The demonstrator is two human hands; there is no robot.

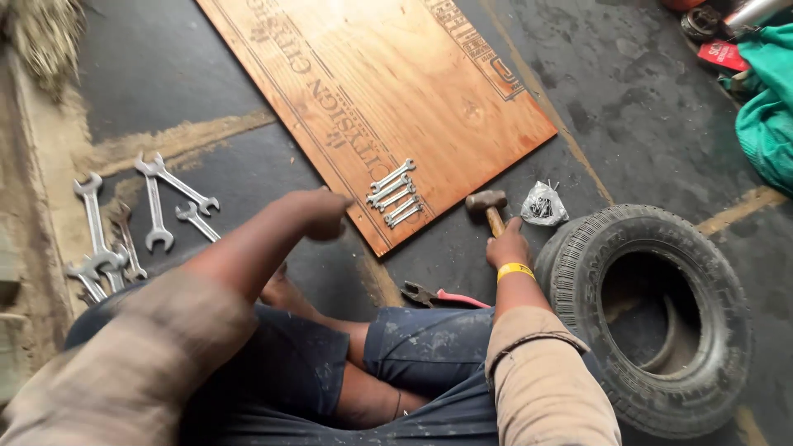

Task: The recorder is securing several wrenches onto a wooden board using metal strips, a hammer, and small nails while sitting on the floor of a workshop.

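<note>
Floor: dark floor [644, 116], dusty, with sandy streaks; I sit cross-legged on it.
Board: a large wooden board [388, 83] lies flat ahead, dark lettering printed along its edges.
Tyre: a tyre [661, 322] lies flat just beside my right arm.
Right grip: my right hand [507, 246] is clamped on the handle of a hammer [487, 205], whose head rests by the board's corner.
Left grip: my left hand [318, 213] hovers blurred near the board's edge, fingers curled together, holding nothing I can see.
Wrenches: five small ones [395, 193] on the board; bigger spanners [124, 223] lie left.
Bag: a small clear bag of nails [542, 205] sits near the hammer.
</note>
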